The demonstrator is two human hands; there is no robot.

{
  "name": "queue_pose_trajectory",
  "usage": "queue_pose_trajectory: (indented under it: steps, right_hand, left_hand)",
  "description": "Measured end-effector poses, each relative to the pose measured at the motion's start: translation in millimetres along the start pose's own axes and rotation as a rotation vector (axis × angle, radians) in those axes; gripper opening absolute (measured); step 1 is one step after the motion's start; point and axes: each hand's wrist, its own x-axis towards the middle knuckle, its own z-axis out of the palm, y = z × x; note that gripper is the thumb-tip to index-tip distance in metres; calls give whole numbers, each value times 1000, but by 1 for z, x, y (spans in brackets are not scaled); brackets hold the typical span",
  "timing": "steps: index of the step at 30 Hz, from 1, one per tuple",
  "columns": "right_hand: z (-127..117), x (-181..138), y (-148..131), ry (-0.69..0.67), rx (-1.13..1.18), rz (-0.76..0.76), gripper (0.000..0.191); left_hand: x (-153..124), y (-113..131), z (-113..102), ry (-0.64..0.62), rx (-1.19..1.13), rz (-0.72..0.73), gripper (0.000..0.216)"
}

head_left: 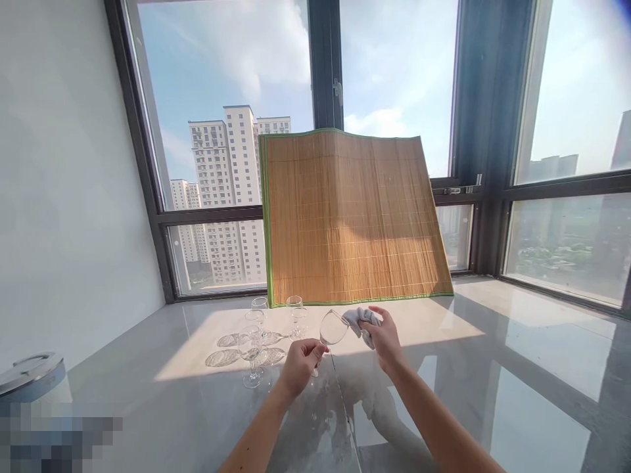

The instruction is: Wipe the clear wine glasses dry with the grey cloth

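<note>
In my left hand (304, 366) is a clear wine glass (333, 328), pinched low near the stem, its bowl tilted up to the right. The fingers of my right hand (387, 335) are closed on a light grey cloth (363, 322), which meets the glass's rim. Left of my hands, several more clear stemmed glasses stand upright, among them a front wine glass (251, 355) and a back one (296, 315). Their shadows fall to the left. The lower stem of the held glass is mostly hidden behind my left hand.
A bamboo mat (350, 217) with green edging leans against the window behind the glasses. The glossy grey tiled sill (207, 420) has a dark seam running toward me. At the lower left stands a lidded container (37, 374), partly blurred. A pale wall (73, 164) bounds the left side.
</note>
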Motion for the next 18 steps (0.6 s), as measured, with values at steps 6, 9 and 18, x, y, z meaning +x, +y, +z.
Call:
queue_pose_trajectory:
  steps: [6, 9, 18]
  right_hand:
    - [23, -21, 22, -248, -120, 10, 63]
    - [30, -26, 28, -306, -72, 61, 63]
    - [28, -32, 16, -391, -118, 104, 60]
  left_hand:
    - [-1, -10, 15, 147, 107, 31, 32]
    - [-2, -13, 21, 212, 274, 37, 25]
    - [-8, 0, 23, 319, 378, 106, 29]
